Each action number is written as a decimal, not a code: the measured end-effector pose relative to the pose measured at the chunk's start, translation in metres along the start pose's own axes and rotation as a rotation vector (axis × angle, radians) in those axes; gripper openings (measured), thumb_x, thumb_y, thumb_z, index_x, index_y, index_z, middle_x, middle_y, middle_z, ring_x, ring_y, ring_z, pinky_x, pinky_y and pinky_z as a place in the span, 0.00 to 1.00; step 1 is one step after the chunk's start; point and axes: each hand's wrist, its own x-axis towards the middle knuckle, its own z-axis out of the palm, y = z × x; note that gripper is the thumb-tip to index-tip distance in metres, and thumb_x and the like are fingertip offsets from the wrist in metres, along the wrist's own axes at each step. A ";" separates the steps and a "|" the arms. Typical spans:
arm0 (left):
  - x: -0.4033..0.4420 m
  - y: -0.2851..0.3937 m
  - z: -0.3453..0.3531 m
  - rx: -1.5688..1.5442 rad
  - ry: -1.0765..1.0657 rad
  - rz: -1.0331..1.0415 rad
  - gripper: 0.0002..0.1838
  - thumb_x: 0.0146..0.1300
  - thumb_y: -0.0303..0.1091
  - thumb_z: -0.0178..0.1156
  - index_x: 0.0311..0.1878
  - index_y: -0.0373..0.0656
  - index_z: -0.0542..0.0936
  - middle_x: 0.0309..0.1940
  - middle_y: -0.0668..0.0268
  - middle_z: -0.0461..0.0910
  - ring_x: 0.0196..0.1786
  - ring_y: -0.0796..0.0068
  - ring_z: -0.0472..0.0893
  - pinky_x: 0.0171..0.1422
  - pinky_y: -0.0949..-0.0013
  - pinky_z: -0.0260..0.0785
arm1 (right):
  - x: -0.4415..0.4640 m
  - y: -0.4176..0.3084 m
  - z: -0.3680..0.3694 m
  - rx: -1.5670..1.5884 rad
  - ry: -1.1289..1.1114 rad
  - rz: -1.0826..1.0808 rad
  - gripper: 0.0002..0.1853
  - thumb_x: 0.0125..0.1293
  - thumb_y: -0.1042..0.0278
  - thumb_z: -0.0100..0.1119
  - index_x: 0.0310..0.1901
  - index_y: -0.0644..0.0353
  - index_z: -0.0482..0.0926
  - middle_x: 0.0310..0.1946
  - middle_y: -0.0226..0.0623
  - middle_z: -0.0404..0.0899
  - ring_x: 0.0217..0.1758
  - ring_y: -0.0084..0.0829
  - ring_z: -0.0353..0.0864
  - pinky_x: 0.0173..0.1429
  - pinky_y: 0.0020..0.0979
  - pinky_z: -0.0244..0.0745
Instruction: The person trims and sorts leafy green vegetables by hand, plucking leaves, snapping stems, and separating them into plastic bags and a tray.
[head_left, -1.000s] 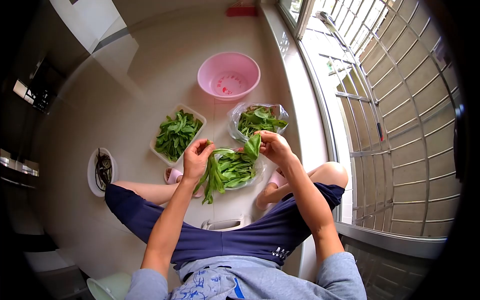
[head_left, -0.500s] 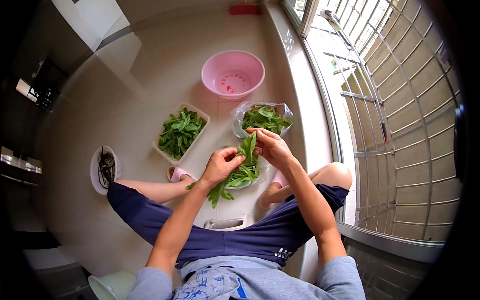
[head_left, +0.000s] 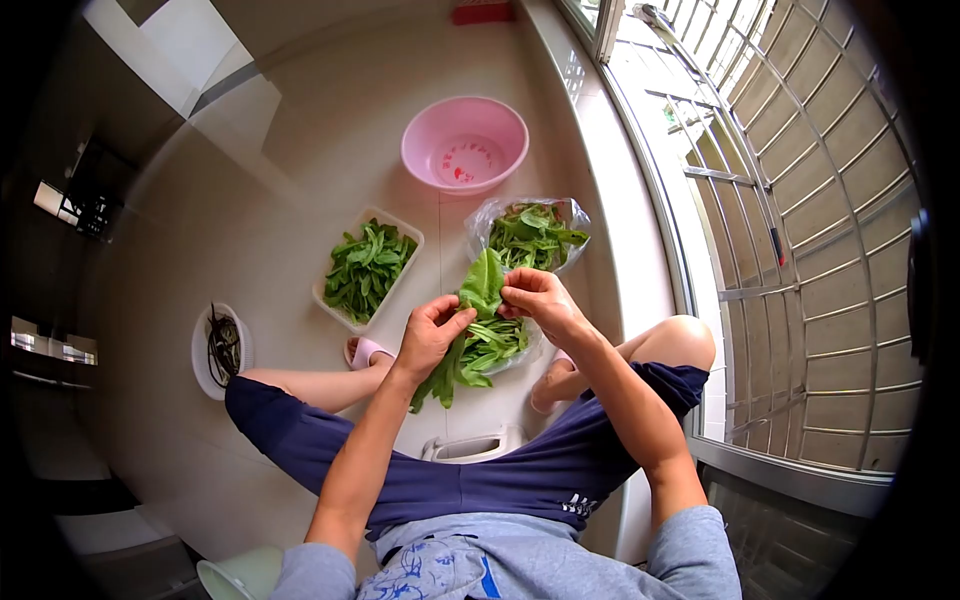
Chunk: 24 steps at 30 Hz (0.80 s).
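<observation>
Between my two hands stands a broad green leaf (head_left: 483, 283), its flat face turned up. My left hand (head_left: 430, 332) is closed on a bunch of leafy greens (head_left: 437, 380) that hangs below the fingers, and its thumb and fingertips are at the leaf's lower left. My right hand (head_left: 543, 298) pinches the leaf's right edge. Directly beneath lie more leafy greens (head_left: 495, 343) on clear plastic, partly hidden by my hands. Just beyond, a clear plastic bag (head_left: 481, 222) holds leafy greens (head_left: 533, 236). To the left, a pale rectangular tray (head_left: 338, 316) is heaped with green leaves (head_left: 368, 265).
Farther out on the tiled floor sits a pink basin (head_left: 415, 150). A white basket (head_left: 246, 345) with dark stems (head_left: 223, 340) stands at my left knee. Between my legs shows a white plastic handle (head_left: 475, 446). A ledge and barred window (head_left: 800, 250) run along the right.
The leaf now shows its broad face, where it was narrow and folded before. My right hand has moved a little down along its edge. The whole view has shifted slightly.
</observation>
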 end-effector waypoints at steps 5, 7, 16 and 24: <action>-0.005 0.005 0.000 -0.176 0.030 -0.008 0.06 0.54 0.27 0.53 0.35 0.36 0.73 0.26 0.71 0.74 0.28 0.87 0.72 0.34 0.84 0.64 | -0.001 0.000 0.003 0.105 -0.052 -0.109 0.06 0.56 0.71 0.51 0.34 0.62 0.70 0.28 0.28 0.72 0.31 0.19 0.72 0.38 0.19 0.68; -0.006 0.005 -0.001 -0.227 0.022 -0.014 0.07 0.54 0.28 0.54 0.35 0.36 0.73 0.26 0.72 0.74 0.28 0.87 0.71 0.34 0.84 0.64 | -0.001 0.001 0.002 0.133 -0.074 -0.143 0.06 0.55 0.72 0.52 0.34 0.62 0.70 0.28 0.28 0.72 0.31 0.19 0.72 0.38 0.19 0.68; -0.007 0.006 0.000 -0.161 -0.028 0.028 0.08 0.54 0.28 0.54 0.36 0.36 0.73 0.29 0.73 0.73 0.32 0.87 0.70 0.38 0.83 0.62 | -0.003 -0.001 0.004 0.483 -0.179 -0.006 0.05 0.54 0.73 0.53 0.33 0.60 0.71 0.28 0.27 0.72 0.30 0.17 0.71 0.36 0.19 0.68; -0.007 0.011 0.005 -0.078 -0.080 0.039 0.10 0.53 0.27 0.54 0.39 0.36 0.72 0.30 0.73 0.73 0.34 0.86 0.70 0.39 0.83 0.62 | -0.003 -0.002 0.011 0.352 -0.138 -0.087 0.12 0.49 0.77 0.57 0.37 0.60 0.70 0.30 0.31 0.75 0.32 0.18 0.73 0.33 0.18 0.67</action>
